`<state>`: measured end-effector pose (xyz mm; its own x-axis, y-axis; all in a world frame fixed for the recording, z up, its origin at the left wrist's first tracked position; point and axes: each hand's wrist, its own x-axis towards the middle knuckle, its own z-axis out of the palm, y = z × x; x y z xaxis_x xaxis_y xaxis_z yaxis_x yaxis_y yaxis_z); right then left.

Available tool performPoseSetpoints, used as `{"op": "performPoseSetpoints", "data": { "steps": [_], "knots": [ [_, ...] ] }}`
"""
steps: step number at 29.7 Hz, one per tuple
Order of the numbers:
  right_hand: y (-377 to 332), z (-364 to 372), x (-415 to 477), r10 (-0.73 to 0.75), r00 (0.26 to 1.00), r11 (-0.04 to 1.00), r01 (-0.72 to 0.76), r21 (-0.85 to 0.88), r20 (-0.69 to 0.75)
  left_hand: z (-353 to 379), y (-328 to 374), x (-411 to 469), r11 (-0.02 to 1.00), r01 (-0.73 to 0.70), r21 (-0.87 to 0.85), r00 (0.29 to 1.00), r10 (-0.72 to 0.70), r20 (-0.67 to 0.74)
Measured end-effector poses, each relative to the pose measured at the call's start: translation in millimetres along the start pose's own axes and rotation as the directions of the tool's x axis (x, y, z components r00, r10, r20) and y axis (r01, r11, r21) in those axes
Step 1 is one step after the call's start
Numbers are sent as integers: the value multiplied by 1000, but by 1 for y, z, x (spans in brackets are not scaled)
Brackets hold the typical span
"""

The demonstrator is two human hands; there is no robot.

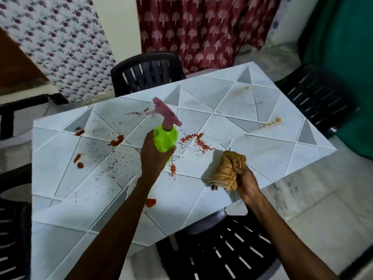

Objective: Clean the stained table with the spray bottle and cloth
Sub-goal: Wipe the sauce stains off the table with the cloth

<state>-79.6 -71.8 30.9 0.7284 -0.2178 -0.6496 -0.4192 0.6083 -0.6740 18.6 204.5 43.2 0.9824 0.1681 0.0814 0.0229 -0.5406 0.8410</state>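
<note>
1. soft, even indoor light, moderately bright; the pale table [252, 150] reads clearly, with no hard glare around either grip.
2. a faint, soft-edged shadow lies on the tabletop just left of and below where the right hand [245, 178] grips the cloth [228, 170].
3. above the grip of the left hand [155, 156], the spray bottle [165, 138] is smeared by motion blur (its pink head worst); the stains [193, 140] beside that grip look fairly sharp.
4. far from both grips, wide-angle distortion bows the table edges and stretches the black chairs [232, 249].
5. the curtain [201, 27], well beyond the grips, is soft; the frame's left edge goes dim.
</note>
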Motion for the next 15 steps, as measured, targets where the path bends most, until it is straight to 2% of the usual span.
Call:
{"op": "performPoseSetpoints", "data": {
  "steps": [6,12,15],
  "knots": [
    [-32,-62,13,-7,988,987,32,160,-154,84,76,3,987,-58,-151,983,83,163],
    [-59,-118,13,47,972,939,36,341,-230,197,137,-4,984,-69,-163,925,124,358],
    [-71,-150,15,37,957,916,83,392,-289,255,159,-10,984,-74,-164,881,142,452]
  ]
}}
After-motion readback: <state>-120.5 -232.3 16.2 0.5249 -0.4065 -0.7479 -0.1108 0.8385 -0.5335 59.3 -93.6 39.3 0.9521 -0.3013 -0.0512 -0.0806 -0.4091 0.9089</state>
